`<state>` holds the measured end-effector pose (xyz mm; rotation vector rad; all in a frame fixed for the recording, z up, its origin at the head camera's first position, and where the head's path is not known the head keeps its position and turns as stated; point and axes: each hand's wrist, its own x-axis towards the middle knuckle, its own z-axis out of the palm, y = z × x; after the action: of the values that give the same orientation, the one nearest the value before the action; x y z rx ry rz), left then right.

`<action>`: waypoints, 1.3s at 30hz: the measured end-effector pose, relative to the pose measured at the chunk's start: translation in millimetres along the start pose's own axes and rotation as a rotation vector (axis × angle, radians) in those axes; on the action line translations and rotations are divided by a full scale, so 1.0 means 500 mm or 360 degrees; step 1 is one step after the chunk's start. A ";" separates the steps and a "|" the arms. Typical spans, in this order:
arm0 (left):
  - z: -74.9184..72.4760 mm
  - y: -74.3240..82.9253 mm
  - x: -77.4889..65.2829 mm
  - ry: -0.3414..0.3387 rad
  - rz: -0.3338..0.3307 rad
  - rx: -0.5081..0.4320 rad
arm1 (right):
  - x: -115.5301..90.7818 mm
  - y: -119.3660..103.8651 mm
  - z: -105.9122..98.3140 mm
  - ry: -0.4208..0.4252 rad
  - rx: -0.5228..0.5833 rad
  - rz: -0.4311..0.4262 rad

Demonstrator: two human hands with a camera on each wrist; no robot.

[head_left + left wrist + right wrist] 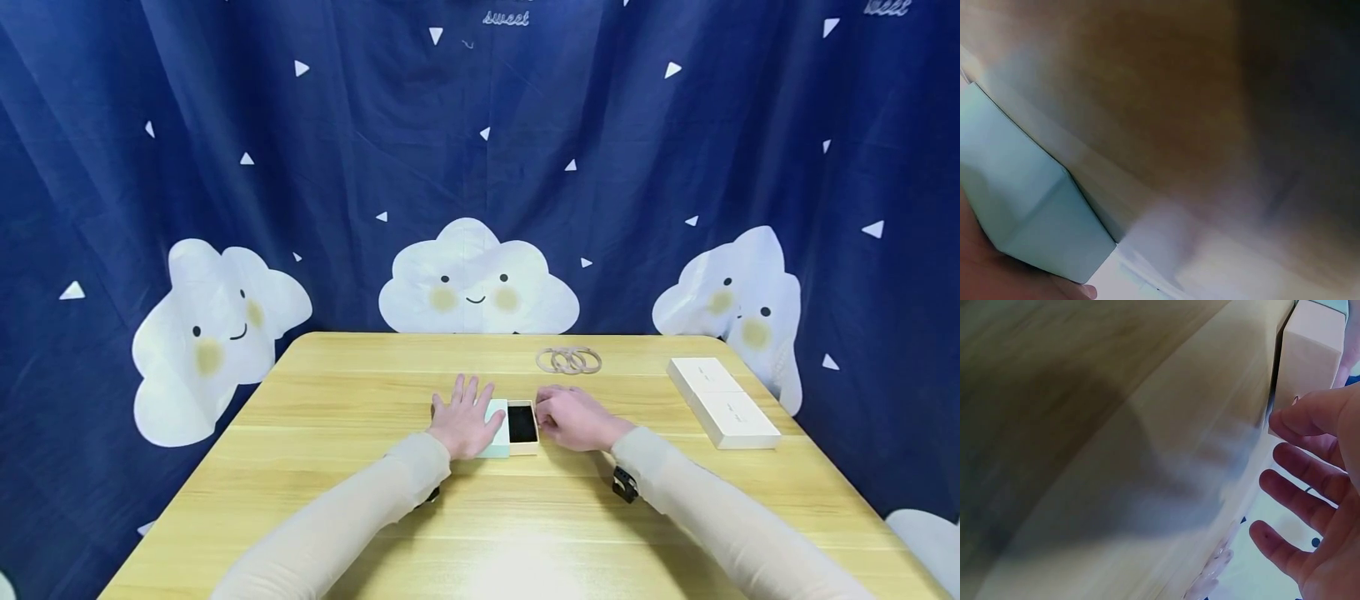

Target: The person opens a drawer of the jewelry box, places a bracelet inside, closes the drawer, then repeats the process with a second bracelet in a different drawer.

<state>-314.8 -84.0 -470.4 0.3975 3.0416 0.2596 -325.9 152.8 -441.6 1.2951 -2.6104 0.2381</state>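
A small drawer box lies in the middle of the table, its mint sleeve (499, 440) on the left and its pale pink drawer (523, 451) partly slid out to the right. Black lining (522, 423) shows inside the drawer. My left hand (463, 423) rests on the sleeve with fingers spread; the left wrist view shows the sleeve's side (1029, 175) close up. At the drawer's outer end (1311, 356), the thumb and forefinger of my right hand (573, 419) pinch a small pull, largely hidden by the fingertips. The other right fingers stand loosely apart.
Several overlapping rings (599, 360) lie behind the box, toward the table's far edge. Two white boxes (738, 417) sit end to end along the right side. Behind the wooden table (337, 392) hangs a dark blue curtain (337, 167) with clouds.
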 end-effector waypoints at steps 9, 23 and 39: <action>-0.007 0.002 -0.005 -0.0005 0.0009 0.0010 | -0.013 0.008 -0.007 0.0017 -0.0035 0.0002; -0.001 -0.003 0.001 0.0006 0.0021 0.0018 | -0.025 0.013 -0.010 -0.0010 -0.0041 0.0031; -0.007 -0.004 -0.004 -0.0006 0.0026 0.0008 | -0.026 0.013 -0.014 -0.0021 -0.0046 0.0032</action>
<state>-313.7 -86.7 -467.3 0.4231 3.0373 0.2516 -322.7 168.4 -438.8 1.2658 -2.6289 0.1955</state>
